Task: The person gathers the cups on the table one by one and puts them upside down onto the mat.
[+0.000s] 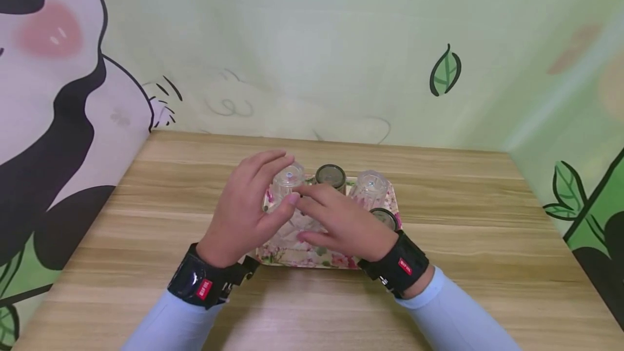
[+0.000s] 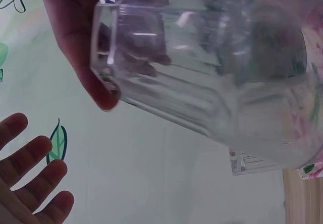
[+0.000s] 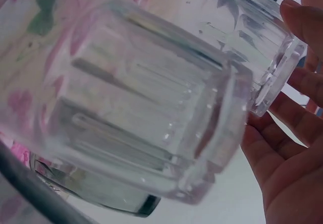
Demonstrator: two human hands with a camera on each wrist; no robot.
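A floral tray (image 1: 312, 256) bears several upturned glasses. My left hand (image 1: 248, 207) is held over the tray's left side, fingers extended and thumb apart, beside a clear glass (image 1: 291, 174) at the back left. Over the middle, my right hand (image 1: 346, 221) spreads its fingers loosely, its fingertips near the left thumb. Below both hands a clear glass (image 2: 171, 67) fills much of the left wrist view, with left fingers (image 2: 103, 95) showing beyond its base. In the right wrist view, another clear glass (image 3: 151, 103) stands close. Whether any fingertip touches glass is unclear.
A dark glass (image 1: 330, 175) stands at the back middle of the tray, a clear glass (image 1: 371, 186) at the back right and a dark-rimmed glass (image 1: 385, 218) in front of that. The wooden table (image 1: 463, 205) meets a printed backdrop (image 1: 302, 69).
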